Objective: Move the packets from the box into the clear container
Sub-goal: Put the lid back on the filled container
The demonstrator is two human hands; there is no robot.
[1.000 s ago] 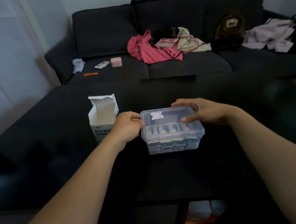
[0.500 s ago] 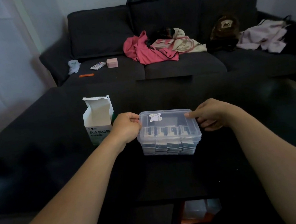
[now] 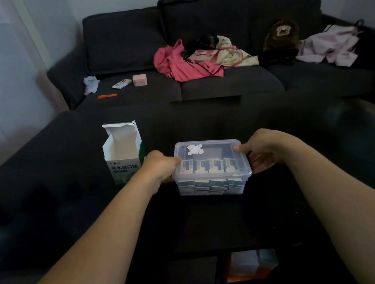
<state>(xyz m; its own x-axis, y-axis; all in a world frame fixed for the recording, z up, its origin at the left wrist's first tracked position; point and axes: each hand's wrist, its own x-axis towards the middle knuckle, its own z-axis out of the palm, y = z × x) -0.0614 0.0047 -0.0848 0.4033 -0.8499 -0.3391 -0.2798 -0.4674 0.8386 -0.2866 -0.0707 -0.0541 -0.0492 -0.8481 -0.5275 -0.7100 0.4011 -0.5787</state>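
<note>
Dark worktop, one. Clear container, one, mid-worktop, lid on, packets stacked inside: four across top row, lower layers too dim to count. Box, one, upright just left of container, flap open, contents hidden.

Left hand curled on container's left rim; right hand pinching right rim, thumb on lid corner. Likely seating the lid. Best done pressing both ends evenly, thumbs over the corners, container kept flat on worktop so stacks stay put.
</note>
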